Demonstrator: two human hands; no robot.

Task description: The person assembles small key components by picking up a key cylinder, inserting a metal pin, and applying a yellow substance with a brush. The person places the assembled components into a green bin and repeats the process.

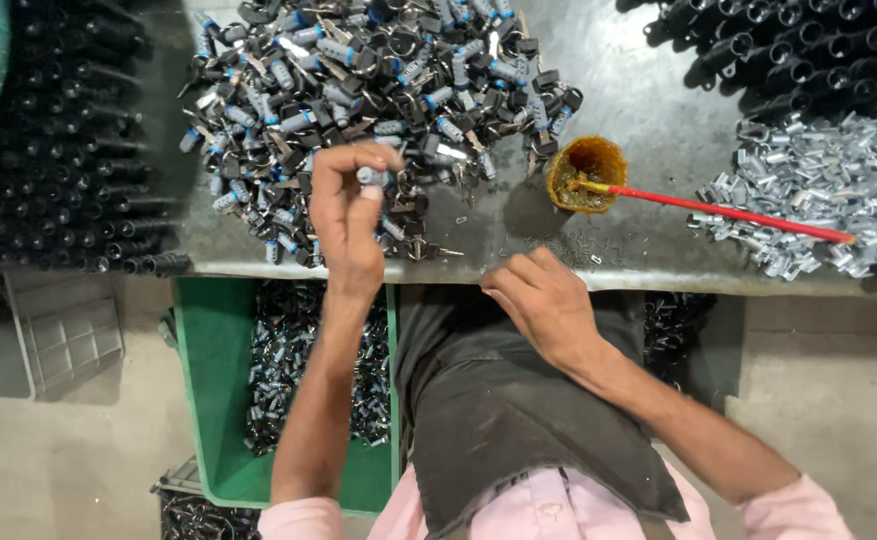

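My left hand (346, 215) is raised over the near edge of a big heap of small lock cylinders with keys (378, 90). Its fingertips pinch one small grey cylinder (370, 177). My right hand (543, 300) rests near the front edge of the metal worktable (638, 100), fingers curled inward, and whether it holds anything cannot be seen. A dark cloth (518, 400) lies over my lap below it.
A small round pot of amber grease (585, 173) holds a red-handled brush (728, 213). Shiny metal parts (828, 185) are heaped at right, black tubes (798, 50) behind them and more black tubes (58, 150) at left. A green crate (213, 400) of parts sits under the table.
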